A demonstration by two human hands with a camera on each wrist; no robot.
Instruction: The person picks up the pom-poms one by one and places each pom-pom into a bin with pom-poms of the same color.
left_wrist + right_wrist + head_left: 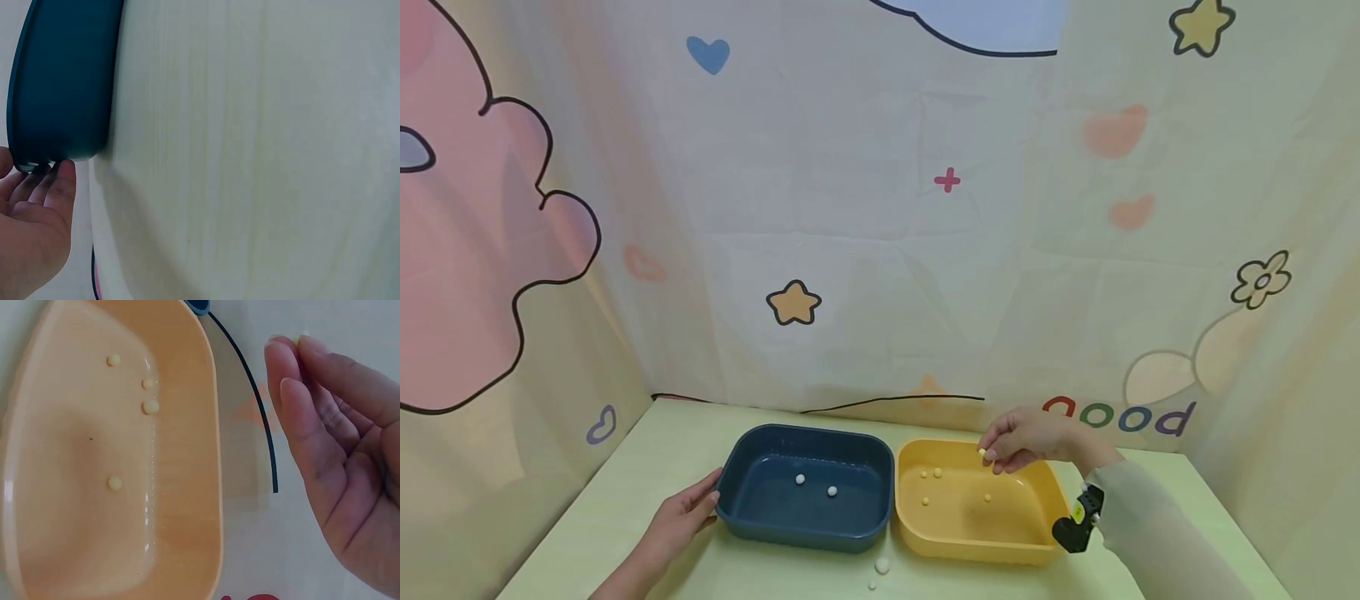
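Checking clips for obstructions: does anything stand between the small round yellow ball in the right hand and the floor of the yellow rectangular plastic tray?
Possibly the far rim of the yellow rectangular plastic tray: the right wrist view shows the right hand, pinching the ball, beside that rim; clearance is unclear. Nothing else visible does.

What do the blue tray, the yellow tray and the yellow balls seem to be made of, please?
Blue tray: probably plastic, smooth and somewhat glossy, judging by its rounded corners and faint highlights inside.
Yellow tray: likely glossy plastic too, with bright glints where wall meets floor.
Yellow balls: opaque and rather matt, perhaps foam or clay; too small to tell.
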